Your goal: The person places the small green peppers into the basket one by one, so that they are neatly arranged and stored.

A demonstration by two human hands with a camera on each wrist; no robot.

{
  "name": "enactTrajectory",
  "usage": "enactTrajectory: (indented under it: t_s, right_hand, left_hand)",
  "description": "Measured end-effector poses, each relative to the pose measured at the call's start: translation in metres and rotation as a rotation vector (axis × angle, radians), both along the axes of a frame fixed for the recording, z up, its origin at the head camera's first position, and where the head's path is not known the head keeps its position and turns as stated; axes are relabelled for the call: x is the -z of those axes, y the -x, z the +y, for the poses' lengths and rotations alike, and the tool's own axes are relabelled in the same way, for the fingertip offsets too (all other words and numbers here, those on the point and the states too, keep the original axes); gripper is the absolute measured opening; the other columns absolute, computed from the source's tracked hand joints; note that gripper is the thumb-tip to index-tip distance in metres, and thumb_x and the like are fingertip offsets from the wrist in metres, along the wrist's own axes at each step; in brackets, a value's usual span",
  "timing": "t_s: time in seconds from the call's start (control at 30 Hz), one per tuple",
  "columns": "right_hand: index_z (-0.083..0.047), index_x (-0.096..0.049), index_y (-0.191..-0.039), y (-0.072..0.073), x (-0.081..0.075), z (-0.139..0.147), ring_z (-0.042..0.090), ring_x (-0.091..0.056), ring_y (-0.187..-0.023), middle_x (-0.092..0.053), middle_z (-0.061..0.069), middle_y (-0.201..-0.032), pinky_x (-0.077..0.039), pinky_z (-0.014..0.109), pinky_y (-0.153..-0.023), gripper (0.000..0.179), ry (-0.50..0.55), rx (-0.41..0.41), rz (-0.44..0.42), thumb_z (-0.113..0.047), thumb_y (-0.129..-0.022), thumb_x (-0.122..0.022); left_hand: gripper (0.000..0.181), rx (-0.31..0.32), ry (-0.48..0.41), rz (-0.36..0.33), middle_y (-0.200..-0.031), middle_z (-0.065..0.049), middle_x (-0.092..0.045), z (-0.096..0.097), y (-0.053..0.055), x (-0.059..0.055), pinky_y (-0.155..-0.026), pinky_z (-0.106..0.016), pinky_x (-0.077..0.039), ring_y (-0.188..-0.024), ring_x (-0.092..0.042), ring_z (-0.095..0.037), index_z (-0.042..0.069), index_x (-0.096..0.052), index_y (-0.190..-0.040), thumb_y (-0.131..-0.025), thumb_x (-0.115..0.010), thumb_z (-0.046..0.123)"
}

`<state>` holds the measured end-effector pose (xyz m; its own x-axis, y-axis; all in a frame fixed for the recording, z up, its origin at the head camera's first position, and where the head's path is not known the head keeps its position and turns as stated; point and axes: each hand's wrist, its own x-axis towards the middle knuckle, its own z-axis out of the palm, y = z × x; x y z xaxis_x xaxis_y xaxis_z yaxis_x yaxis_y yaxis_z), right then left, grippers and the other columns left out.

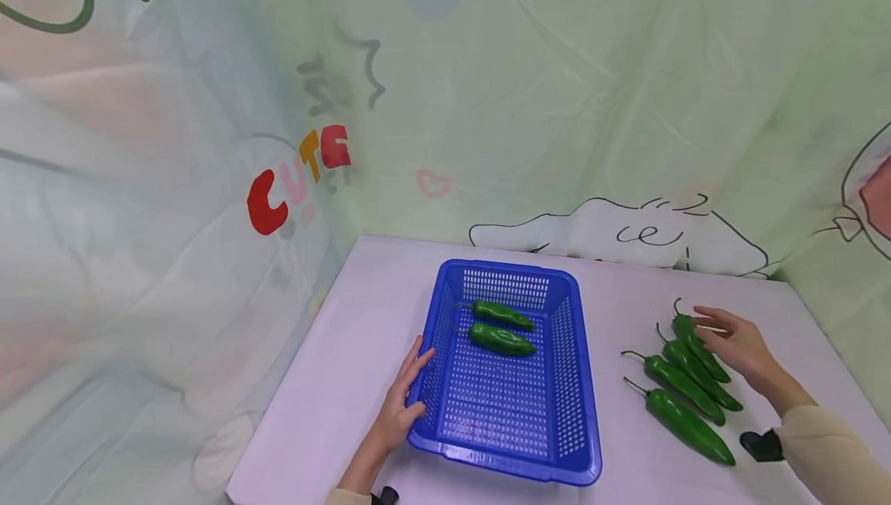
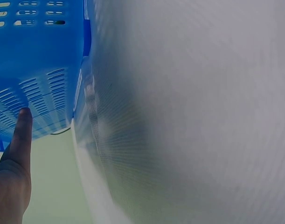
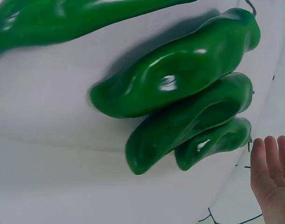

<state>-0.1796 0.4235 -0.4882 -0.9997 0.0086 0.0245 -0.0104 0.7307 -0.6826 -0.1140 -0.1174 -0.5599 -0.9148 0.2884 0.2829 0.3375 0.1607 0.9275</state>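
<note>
A blue plastic basket (image 1: 497, 404) with slotted walls stands on the table. Two green peppers, one farther back (image 1: 503, 314) and one nearer (image 1: 503, 339), lie inside it. My left hand (image 1: 398, 404) rests against the basket's left side, fingers extended; in the left wrist view a straight finger (image 2: 22, 140) touches the outer wall. Several green peppers lie in a slanted row at the right, the nearest pepper (image 1: 689, 426) slightly apart. Over the farthest pepper (image 1: 701, 346) reaches my right hand (image 1: 738, 344), fingers extended and gripping nothing; whether they touch it I cannot tell.
The white table (image 1: 334, 412) ends at a printed curtain (image 1: 529, 118) at the back and a pale curtain (image 1: 160, 273) on the left. A strip of tabletop lies between the basket and the pepper row.
</note>
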Motion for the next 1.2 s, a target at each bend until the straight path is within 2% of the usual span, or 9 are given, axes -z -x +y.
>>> enactTrajectory:
  t_s: [0.17,0.23,0.3,0.4,0.47,0.63,0.9,1.2]
  right_hand:
    - [0.019,-0.036,-0.139,-0.001,0.006,0.007,0.063,-0.047,-0.113,-0.042,0.047,-0.130,-0.045,0.012,-0.061,0.050,-0.006,0.045,-0.020,-0.012,-0.101,-0.046]
    - [0.019,-0.036,-0.138,-0.001,0.008,0.010,0.063,-0.046,-0.114,-0.042,0.047,-0.131,-0.050,0.020,-0.064,0.050,-0.017,0.060,-0.022,-0.012,-0.101,-0.046]
    - [0.018,-0.036,-0.138,-0.002,0.012,0.013,0.064,-0.044,-0.115,-0.040,0.047,-0.132,-0.054,0.036,-0.075,0.050,-0.012,0.072,-0.032,-0.013,-0.100,-0.046]
    - [0.018,-0.035,-0.138,-0.002,0.018,0.017,0.064,-0.042,-0.117,-0.038,0.047,-0.133,-0.048,0.059,-0.085,0.052,-0.011,0.094,-0.050,-0.015,-0.100,-0.046]
    - [0.018,-0.034,-0.139,-0.002,0.023,0.019,0.065,-0.039,-0.118,-0.035,0.047,-0.135,-0.043,0.066,-0.089,0.053,0.001,0.113,-0.067,-0.016,-0.100,-0.046]
    - [0.019,-0.033,-0.139,-0.001,0.033,0.023,0.066,-0.037,-0.119,-0.032,0.048,-0.135,-0.040,0.068,-0.093,0.054,0.005,0.129,-0.092,-0.016,-0.100,-0.045]
    - [0.020,-0.033,-0.138,-0.002,0.041,0.025,0.065,-0.040,-0.117,-0.034,0.048,-0.133,-0.046,0.064,-0.089,0.056,-0.010,0.091,-0.113,-0.019,-0.100,-0.047]
    - [0.021,-0.033,-0.137,-0.005,0.052,0.031,0.065,-0.039,-0.117,-0.034,0.048,-0.133,-0.043,0.066,-0.092,0.056,-0.016,0.089,-0.142,-0.019,-0.100,-0.046]
  left_hand:
    - [0.085,0.001,0.001,0.003,-0.165,-0.015,-0.009,-0.001,0.000,0.000,-0.110,-0.069,-0.009,-0.151,-0.007,-0.031,0.007,-0.035,-0.153,-0.069,-0.046,0.003]
    - [0.085,0.003,0.001,-0.004,-0.165,-0.013,-0.009,-0.002,0.000,0.000,-0.111,-0.069,-0.009,-0.151,-0.007,-0.030,0.007,-0.035,-0.153,-0.069,-0.047,0.004]
    - [0.085,0.006,0.000,-0.013,-0.165,-0.009,-0.009,-0.002,0.001,0.001,-0.111,-0.068,-0.009,-0.151,-0.007,-0.028,0.008,-0.034,-0.153,-0.069,-0.047,0.004]
    - [0.086,0.007,0.000,-0.020,-0.166,-0.004,-0.009,-0.002,0.001,0.001,-0.112,-0.067,-0.009,-0.152,-0.007,-0.026,0.011,-0.034,-0.154,-0.069,-0.047,0.004]
    - [0.086,0.007,-0.002,-0.017,-0.166,-0.003,-0.008,-0.002,0.002,0.002,-0.112,-0.067,-0.009,-0.152,-0.006,-0.026,0.011,-0.034,-0.154,-0.069,-0.047,0.003]
    - [0.086,0.006,0.000,-0.008,-0.166,-0.005,-0.009,-0.001,0.002,0.003,-0.111,-0.068,-0.009,-0.152,-0.006,-0.028,0.013,-0.034,-0.154,-0.069,-0.047,0.002]
    - [0.085,0.004,-0.006,-0.018,-0.166,-0.006,-0.008,0.000,0.000,0.001,-0.111,-0.068,-0.009,-0.152,-0.006,-0.029,0.009,-0.034,-0.153,-0.069,-0.046,0.003]
    - [0.085,0.009,-0.001,0.006,-0.165,-0.014,-0.008,0.000,0.001,0.003,-0.111,-0.069,-0.009,-0.151,-0.006,-0.032,0.008,-0.034,-0.153,-0.069,-0.047,0.004]
